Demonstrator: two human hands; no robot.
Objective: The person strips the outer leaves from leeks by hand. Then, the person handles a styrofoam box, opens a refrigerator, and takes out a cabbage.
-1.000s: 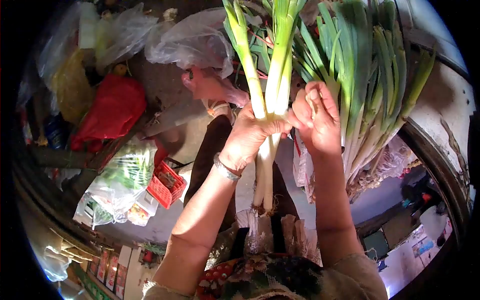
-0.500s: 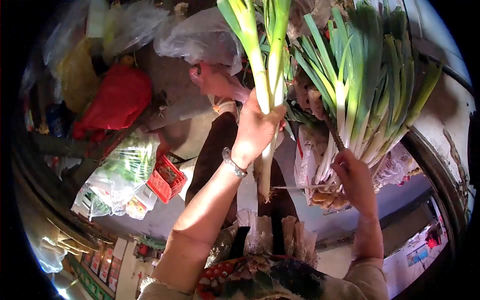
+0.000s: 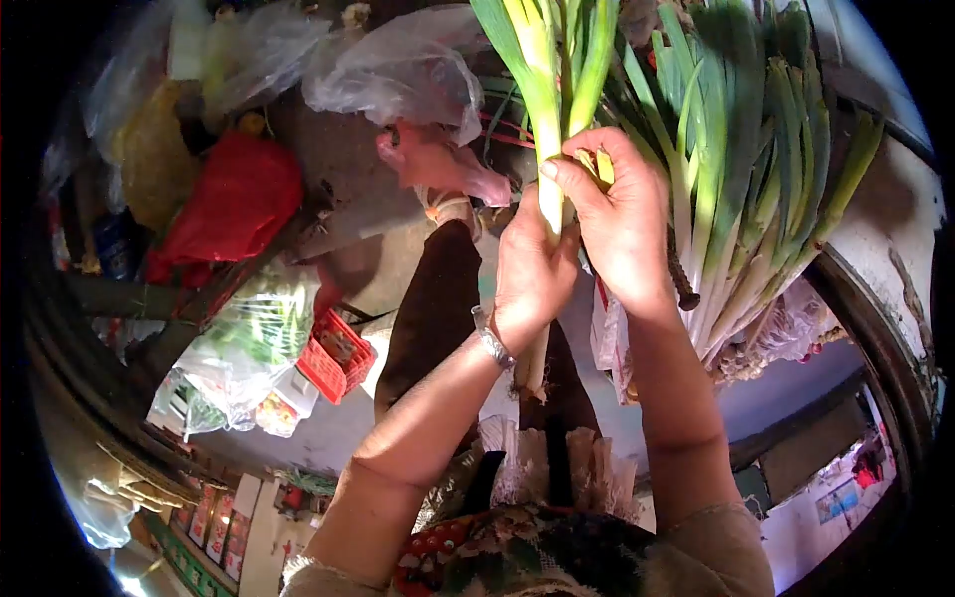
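Note:
Long green-and-white leeks (image 3: 542, 95) stand upright in front of me, roots toward my lap. My left hand (image 3: 532, 264) wraps round their white stalks, and a metal bracelet circles that wrist. Just above and to the right, my right hand (image 3: 612, 209) is closed with thumb and fingers pinching a yellowish leaf piece beside the stalks. A large bunch of leeks (image 3: 731, 189) lies to the right, beyond my right forearm.
To the left are a red bag (image 3: 236, 199), a clear bag of greens (image 3: 249, 343) and a red basket (image 3: 336, 356). Clear plastic (image 3: 398, 80) and a pink bag (image 3: 448, 164) lie ahead. A dark curved rim (image 3: 875, 338) runs at the right.
My right hand has come from low on the right back up to the held leeks and now pinches a leaf piece. My left hand, still round the stalks, has shifted slightly right.

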